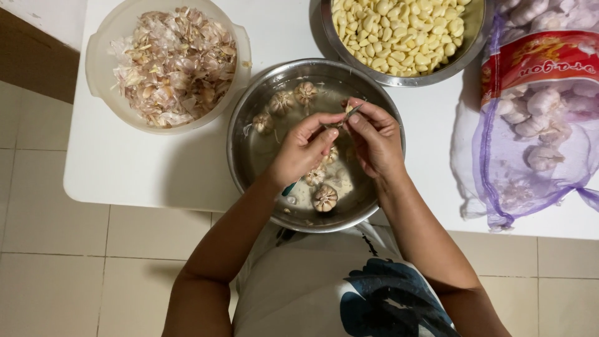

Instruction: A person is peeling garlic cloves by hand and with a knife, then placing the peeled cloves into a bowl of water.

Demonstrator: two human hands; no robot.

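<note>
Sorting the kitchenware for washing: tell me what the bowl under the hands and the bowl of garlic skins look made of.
Bowl under the hands: looks like stainless steel, shiny grey with bright reflections on its wall. Bowl of garlic skins: probably plastic, translucent milky white, matte, with small moulded handles on the rim.

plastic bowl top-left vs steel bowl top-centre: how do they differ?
The plastic bowl is pale, translucent and has side handles; the upper steel bowl is shiny metal with a plain rim. The plastic bowl holds dry, pinkish garlic skins; the upper steel bowl holds peeled yellowish cloves. The plastic bowl is fully in view; the upper steel bowl is cut off by the picture's top edge. Both are round, well filled and sit on the white table.
</note>
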